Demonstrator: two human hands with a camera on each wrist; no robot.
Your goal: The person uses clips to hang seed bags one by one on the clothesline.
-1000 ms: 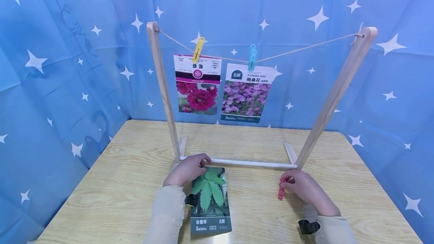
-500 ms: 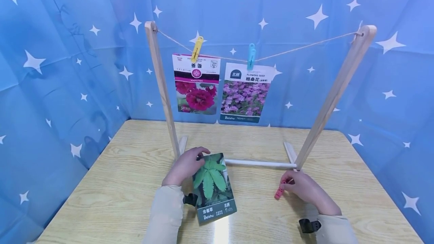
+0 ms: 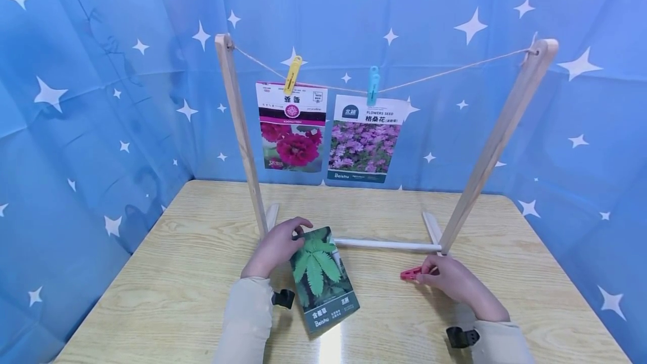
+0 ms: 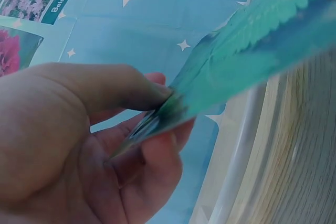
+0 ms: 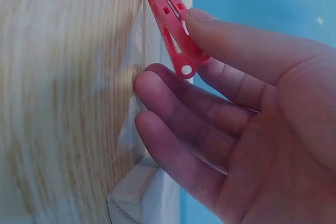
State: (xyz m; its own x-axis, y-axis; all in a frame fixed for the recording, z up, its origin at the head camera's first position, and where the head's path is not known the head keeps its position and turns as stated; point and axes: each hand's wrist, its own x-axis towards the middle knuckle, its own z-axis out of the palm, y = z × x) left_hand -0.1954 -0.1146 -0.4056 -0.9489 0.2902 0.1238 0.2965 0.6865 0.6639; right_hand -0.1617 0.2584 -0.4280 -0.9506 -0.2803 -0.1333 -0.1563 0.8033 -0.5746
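Note:
My left hand (image 3: 277, 246) pinches a seed packet (image 3: 323, 277) with a green leaf picture by its upper left corner. The packet is tilted, its lower end slanting to the right. In the left wrist view the thumb presses on the bent packet (image 4: 226, 72), with fingers beneath. Low over the table, my right hand (image 3: 450, 282) pinches a red clothespin (image 3: 411, 273) between thumb and forefinger. The right wrist view has the clothespin (image 5: 173, 30) at the fingertips, the other fingers loosely bent.
A wooden frame (image 3: 482, 173) carries a sagging string (image 3: 455, 68). From it hang a red-flower packet (image 3: 293, 128) under a yellow clothespin (image 3: 292, 74) and a purple-flower packet (image 3: 365, 139) under a blue clothespin (image 3: 373, 86). A white bar (image 3: 389, 245) joins the frame's feet on the table (image 3: 167, 285).
The leaf packet has been raised at its top, and its lower end has swung right. The red clothespin has turned from upright to nearly level, pointing left. Both hands have barely moved.

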